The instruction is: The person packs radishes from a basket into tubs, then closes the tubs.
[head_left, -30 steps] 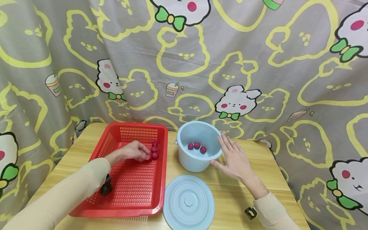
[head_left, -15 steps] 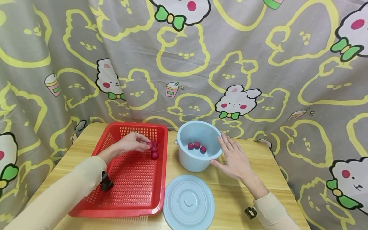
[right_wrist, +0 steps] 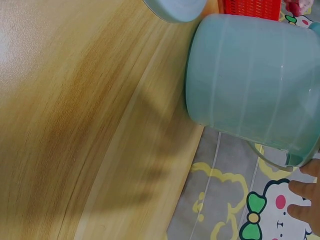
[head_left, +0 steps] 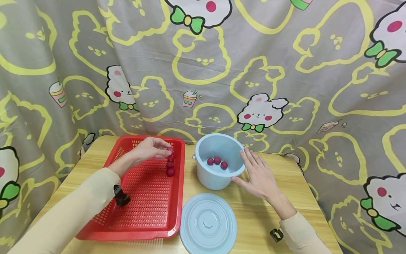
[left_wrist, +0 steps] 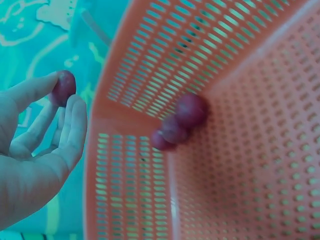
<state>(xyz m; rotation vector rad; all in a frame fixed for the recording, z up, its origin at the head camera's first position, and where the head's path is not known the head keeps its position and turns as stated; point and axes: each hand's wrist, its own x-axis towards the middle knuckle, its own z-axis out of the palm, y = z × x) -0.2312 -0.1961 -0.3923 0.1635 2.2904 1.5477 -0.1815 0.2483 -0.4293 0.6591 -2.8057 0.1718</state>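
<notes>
My left hand (head_left: 146, 151) is raised over the far right part of the red plastic basket (head_left: 181, 197), pinching a small dark red plum (left_wrist: 64, 89) between thumb and fingertips. In the left wrist view that plum shows outside the basket's outline. Below it, several more plums (head_left: 170, 172) lie in a row along the basket's right wall. A light blue bucket (head_left: 209, 179) stands to the right, with three plums (head_left: 217, 161) on its bottom. At the bucket's right rim rests my right hand (head_left: 260, 176), fingers straight and spread.
A round light blue lid (head_left: 207, 224) lies on the wooden table (head_left: 253, 225) in front of the bucket, beside the basket. Behind the table hangs a grey cartoon-print curtain (head_left: 209, 95). The bucket's handle (right_wrist: 270, 162) hangs at its side in the right wrist view.
My left hand has picked up a plum and moved it away from me, rising toward the basket's far right corner. The right hand and the bucket have stayed in place.
</notes>
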